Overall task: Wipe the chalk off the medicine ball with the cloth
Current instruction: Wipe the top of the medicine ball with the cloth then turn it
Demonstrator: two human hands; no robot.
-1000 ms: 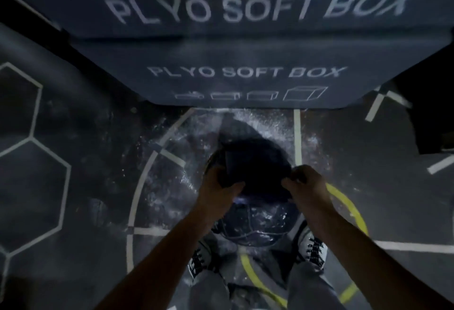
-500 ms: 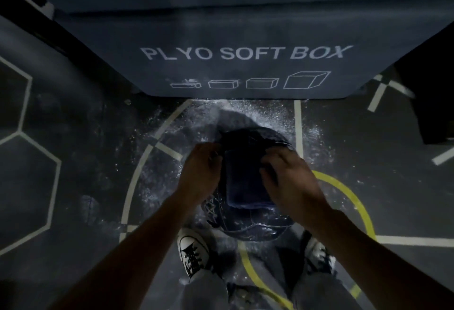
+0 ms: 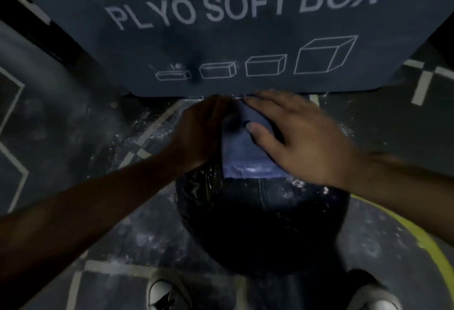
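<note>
- The floor [image 3: 61, 118] was dark and carried pale painted lines, a yellow curved line to the right of the medicine ball, and white chalk scattered around the ball.
- The plyo box [image 3: 245, 39], dark with the words "PLYO SOFT BOX" and a row of box outlines, stood on the floor just beyond the ball.
- The medicine ball [image 3: 260, 223] sat on the floor between the plyo box and our shoes; white chalk flecks showed on its upper surface, just below the cloth.
- Our left hand [image 3: 201, 132] lay on the ball's upper left side, at the left edge of the cloth; its fingers pointed away from us and we could not tell whether they curled round the cloth or only pressed beside it.
- Our right hand [image 3: 302, 142] lay flat on the cloth on top of the ball, fingers straight and spread a little, thumb pressing the cloth's middle.
- The cloth [image 3: 243, 159], blue and folded, was draped over the far top of the ball, between the two hands, its near edge dusted white.
- Our two shoes [image 3: 164, 292] showed at the near side of the ball, one at each lower corner of it.
</note>
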